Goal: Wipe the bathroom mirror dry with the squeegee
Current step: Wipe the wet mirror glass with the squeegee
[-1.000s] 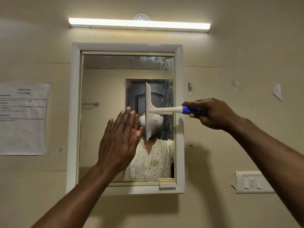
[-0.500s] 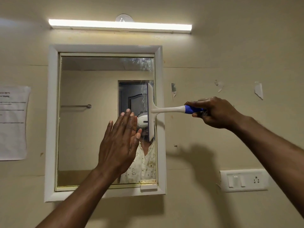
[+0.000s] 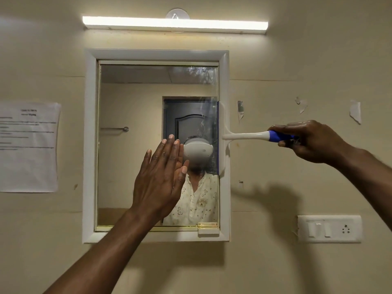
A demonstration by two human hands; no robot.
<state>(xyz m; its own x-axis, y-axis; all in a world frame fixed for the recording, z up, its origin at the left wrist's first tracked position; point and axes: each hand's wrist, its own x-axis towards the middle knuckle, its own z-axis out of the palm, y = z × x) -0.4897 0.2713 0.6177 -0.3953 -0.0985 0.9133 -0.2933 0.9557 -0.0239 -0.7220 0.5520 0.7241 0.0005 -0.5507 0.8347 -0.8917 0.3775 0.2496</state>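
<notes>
The squeegee [image 3: 224, 138] is held by its blue handle in the right hand [image 3: 314, 141], with the fingers curled round it. Its blade is set upright at the right edge of the mirror [image 3: 131, 166], over the white frame [image 3: 90, 145]. The left hand [image 3: 161, 183] is held flat against the glass, fingers straight, holding nothing.

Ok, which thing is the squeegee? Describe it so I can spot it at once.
Find the white-framed mirror under the tube light. At its right edge, halfway up, a white blade stands upright against the frame: that is the squeegee. Its handle runs sideways into the right hand, and its blue grip sets it apart.
</notes>
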